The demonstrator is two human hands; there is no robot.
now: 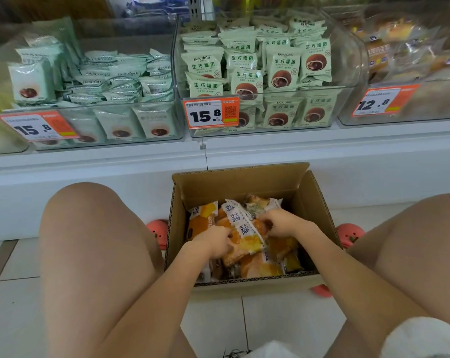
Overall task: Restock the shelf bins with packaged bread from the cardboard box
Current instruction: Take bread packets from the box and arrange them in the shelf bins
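Note:
An open cardboard box (306, 192) stands on the floor between my knees, holding several orange and yellow bread packs (262, 267). Both hands are inside it. My left hand (212, 240) grips the lower left side of a bunch of bread packs (242, 228) with white labelled strips. My right hand (280, 222) grips the same bunch from its upper right. Above, on the white shelf, the right clear bin (404, 60) holds similar orange bread packs behind a 12.8 price tag (379, 102).
Two clear bins (177, 73) in the left and middle of the shelf are full of pale green bun packs, each with a 15.8 tag. The white shelf base (115, 182) rises just behind the box. Pink shoes (350, 233) flank the box on the tiled floor.

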